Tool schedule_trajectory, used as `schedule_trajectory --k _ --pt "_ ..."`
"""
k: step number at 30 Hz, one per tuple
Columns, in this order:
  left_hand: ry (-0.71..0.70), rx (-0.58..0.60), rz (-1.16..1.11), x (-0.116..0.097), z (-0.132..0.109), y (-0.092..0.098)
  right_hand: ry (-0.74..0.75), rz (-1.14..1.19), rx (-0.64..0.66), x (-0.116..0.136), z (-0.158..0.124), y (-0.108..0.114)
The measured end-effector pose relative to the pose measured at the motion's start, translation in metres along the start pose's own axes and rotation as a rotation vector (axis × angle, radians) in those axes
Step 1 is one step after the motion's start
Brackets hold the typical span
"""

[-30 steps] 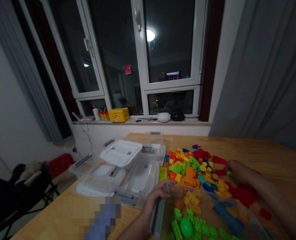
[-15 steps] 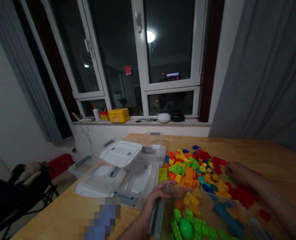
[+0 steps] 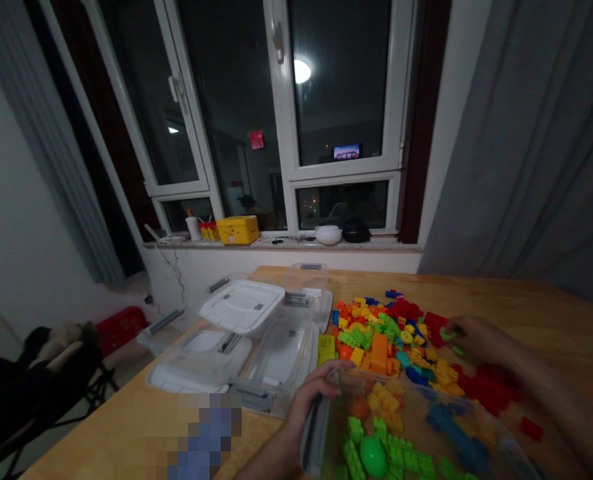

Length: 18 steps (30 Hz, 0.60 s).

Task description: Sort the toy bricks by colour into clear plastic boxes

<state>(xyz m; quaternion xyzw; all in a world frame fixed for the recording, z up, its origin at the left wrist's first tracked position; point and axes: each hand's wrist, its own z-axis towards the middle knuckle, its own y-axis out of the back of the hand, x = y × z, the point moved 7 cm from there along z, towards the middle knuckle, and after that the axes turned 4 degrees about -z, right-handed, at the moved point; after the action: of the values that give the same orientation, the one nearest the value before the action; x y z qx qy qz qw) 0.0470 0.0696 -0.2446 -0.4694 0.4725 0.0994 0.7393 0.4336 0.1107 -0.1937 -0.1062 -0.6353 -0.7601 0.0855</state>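
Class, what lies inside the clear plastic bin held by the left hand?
Green, yellow, orange and blue toy blocks and a glossy green oval ball lie in the clear plastic bin; lower layers are hidden beneath them.

This is a room in someone's home at night: grey curtains (image 3: 526,133) hang beside the white-framed window (image 3: 401,100), a white bowl (image 3: 328,235) sits on its sill (image 3: 281,245), and a wooden table (image 3: 551,300) stands just below it.

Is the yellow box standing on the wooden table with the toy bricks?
No, the yellow box stands on the stone window sill, beyond the far edge of the wooden table.
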Motion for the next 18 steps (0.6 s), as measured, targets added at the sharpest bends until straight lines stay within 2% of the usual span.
schedule_trajectory --k 4,9,13,18 --pt "-0.030 -0.013 0.012 0.000 0.000 0.004 0.063 0.029 -0.019 0.030 -0.001 0.027" --pt "0.004 -0.021 0.023 0.002 -0.001 0.007 0.161 0.098 -0.089 0.072 -0.014 0.056" --pt "-0.030 -0.055 0.021 0.002 -0.002 0.009 0.292 0.194 -0.168 0.112 -0.037 0.079" --pt "-0.010 -0.068 -0.008 0.004 -0.006 0.004 0.366 0.240 -0.171 0.152 -0.070 0.093"
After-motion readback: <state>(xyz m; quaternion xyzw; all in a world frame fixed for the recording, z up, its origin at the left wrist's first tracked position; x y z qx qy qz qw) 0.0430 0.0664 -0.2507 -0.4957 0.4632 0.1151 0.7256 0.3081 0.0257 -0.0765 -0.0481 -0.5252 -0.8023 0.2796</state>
